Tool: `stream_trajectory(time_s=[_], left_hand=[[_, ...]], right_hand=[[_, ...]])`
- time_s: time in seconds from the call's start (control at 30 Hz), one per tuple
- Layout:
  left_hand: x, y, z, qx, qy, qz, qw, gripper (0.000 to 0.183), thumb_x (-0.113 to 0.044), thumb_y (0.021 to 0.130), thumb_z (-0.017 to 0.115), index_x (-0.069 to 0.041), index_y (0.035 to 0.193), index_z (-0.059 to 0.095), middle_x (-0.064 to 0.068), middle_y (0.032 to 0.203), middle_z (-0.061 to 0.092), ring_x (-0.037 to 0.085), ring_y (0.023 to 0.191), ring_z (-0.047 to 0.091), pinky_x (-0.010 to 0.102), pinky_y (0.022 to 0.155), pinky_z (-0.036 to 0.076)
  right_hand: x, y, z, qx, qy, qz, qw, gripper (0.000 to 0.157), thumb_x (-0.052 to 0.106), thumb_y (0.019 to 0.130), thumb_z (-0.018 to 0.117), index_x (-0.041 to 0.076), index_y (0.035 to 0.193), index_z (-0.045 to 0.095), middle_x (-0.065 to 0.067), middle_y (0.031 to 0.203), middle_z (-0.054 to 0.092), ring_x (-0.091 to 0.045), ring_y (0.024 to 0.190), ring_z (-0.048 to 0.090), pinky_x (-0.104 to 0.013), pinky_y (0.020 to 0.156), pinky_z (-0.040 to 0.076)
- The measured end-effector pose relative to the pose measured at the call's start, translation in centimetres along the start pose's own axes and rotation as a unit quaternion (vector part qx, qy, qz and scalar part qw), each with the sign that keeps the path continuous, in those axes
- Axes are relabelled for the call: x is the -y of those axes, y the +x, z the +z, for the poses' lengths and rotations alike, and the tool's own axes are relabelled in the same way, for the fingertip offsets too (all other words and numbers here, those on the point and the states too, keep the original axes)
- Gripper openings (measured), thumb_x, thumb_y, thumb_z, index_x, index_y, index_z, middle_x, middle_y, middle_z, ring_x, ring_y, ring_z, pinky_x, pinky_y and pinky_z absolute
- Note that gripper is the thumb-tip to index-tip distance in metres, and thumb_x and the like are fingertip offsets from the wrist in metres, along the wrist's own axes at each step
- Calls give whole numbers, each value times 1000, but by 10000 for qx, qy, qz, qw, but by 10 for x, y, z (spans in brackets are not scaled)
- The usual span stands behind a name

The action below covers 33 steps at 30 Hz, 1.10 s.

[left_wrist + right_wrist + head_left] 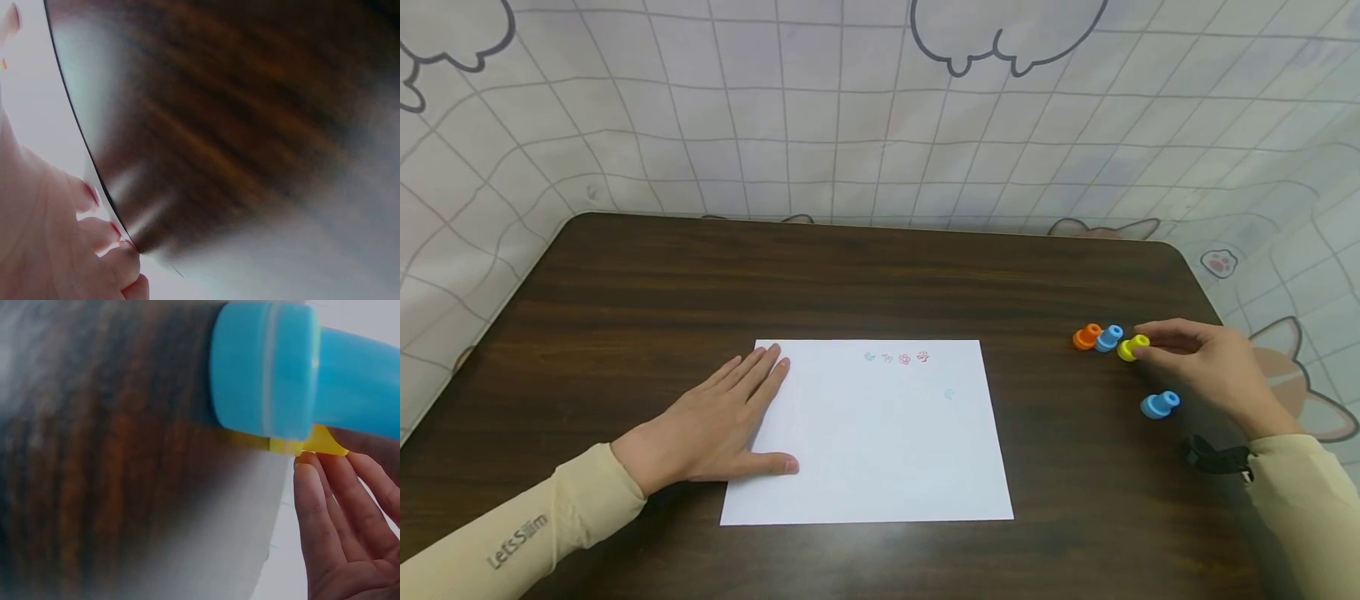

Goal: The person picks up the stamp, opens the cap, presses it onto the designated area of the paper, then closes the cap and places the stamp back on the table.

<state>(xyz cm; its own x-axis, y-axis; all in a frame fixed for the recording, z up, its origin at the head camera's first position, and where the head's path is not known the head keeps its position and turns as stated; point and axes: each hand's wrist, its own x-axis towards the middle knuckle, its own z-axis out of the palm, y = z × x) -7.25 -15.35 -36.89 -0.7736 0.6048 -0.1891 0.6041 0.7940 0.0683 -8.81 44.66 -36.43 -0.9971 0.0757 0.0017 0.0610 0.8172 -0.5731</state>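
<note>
A sheet of white paper (880, 442) lies on the dark wooden table, with several small printed marks (904, 358) near its far edge and a faint one at the right. My left hand (718, 421) rests flat on the paper's left edge, fingers straight and thumb spread; the left wrist view shows its fingertips (119, 262) at that edge. At the right, my right hand (1213, 367) pinches a yellow stamp (1132, 347) between thumb and fingers. Close by, a blue stamp (1161, 405) stands nearer me and covers part of the yellow one in the right wrist view.
An orange stamp (1086, 337) and another blue stamp (1108, 337) stand side by side, just left of the yellow one. A white gridded cloth with cartoon drawings (865, 117) rises behind the table (850, 275) and along its sides.
</note>
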Motion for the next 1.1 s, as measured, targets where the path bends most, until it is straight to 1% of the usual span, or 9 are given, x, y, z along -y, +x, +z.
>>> stream_trajectory(time_s=[0.1, 0.23, 0.3, 0.37, 0.47, 0.53, 0.87, 1.0, 1.1], left_hand=[[0, 0, -1, -2, 6, 5, 10000, 119, -90, 84, 46, -3, 163, 27, 18, 172, 24, 39, 160, 26, 56, 130, 26], [-1, 0, -1, 22, -24, -17, 10000, 120, -90, 84, 46, -3, 163, 26, 18, 172, 23, 39, 160, 26, 56, 131, 26], [-1, 0, -1, 35, -46, -32, 10000, 120, -90, 83, 46, -3, 163, 26, 18, 172, 23, 39, 160, 26, 56, 131, 25], [-1, 0, -2, 42, -70, -40, 10000, 120, -90, 83, 47, -3, 163, 26, 18, 173, 23, 39, 160, 26, 57, 131, 25], [-1, 0, -2, 25, -71, -22, 10000, 119, -89, 84, 47, -3, 163, 26, 18, 172, 23, 39, 160, 26, 56, 131, 25], [-1, -1, -3, 14, -64, -5, 10000, 119, -89, 84, 48, -2, 163, 27, 18, 172, 24, 39, 160, 26, 56, 130, 26], [-1, -1, -4, -24, -63, 25, 10000, 119, -89, 84, 48, -2, 162, 28, 18, 172, 25, 39, 160, 27, 57, 130, 26], [-1, -2, -4, -52, -65, 58, 9999, 119, -89, 84, 48, -2, 162, 28, 19, 171, 26, 39, 159, 28, 57, 130, 27], [-1, -2, -4, -60, -70, 82, 9999, 120, -90, 83, 47, -1, 162, 29, 20, 171, 26, 40, 159, 29, 58, 129, 27]], right_hand=[[-1, 1, 1, 4, -116, -20, 9999, 43, 41, 92, 78, 11, 122, 74, 33, 90, 69, 23, 80, 58, -9, 66, 50], [-2, 1, 3, -21, -211, -36, 9998, 41, 40, 92, 78, 12, 121, 74, 22, 94, 75, 23, 79, 57, -9, 65, 50], [-3, 0, 2, -21, -252, -33, 9997, 40, 40, 92, 78, 12, 121, 74, 19, 96, 76, 23, 80, 56, -9, 65, 49], [-3, -1, 1, -22, -267, -41, 9996, 39, 39, 93, 78, 12, 121, 74, 21, 95, 75, 23, 80, 56, -8, 66, 48], [-2, -2, -1, -40, -196, -47, 9998, 40, 38, 93, 78, 12, 122, 74, 31, 92, 70, 23, 81, 56, -8, 67, 48], [0, -4, -3, -61, -123, -57, 9999, 39, 36, 93, 79, 12, 123, 74, 35, 90, 69, 23, 81, 57, -7, 67, 48], [9, -10, -14, -70, -33, -85, 9999, 40, 37, 93, 78, 9, 122, 72, 38, 88, 65, 22, 80, 60, -8, 66, 49], [14, -11, -19, -190, -35, -75, 9998, 42, 39, 92, 78, 10, 123, 71, 43, 87, 62, 24, 81, 59, -7, 66, 48], [18, -13, -22, -290, 106, -109, 9995, 42, 37, 93, 78, 10, 124, 71, 45, 88, 61, 25, 81, 60, -6, 66, 49]])
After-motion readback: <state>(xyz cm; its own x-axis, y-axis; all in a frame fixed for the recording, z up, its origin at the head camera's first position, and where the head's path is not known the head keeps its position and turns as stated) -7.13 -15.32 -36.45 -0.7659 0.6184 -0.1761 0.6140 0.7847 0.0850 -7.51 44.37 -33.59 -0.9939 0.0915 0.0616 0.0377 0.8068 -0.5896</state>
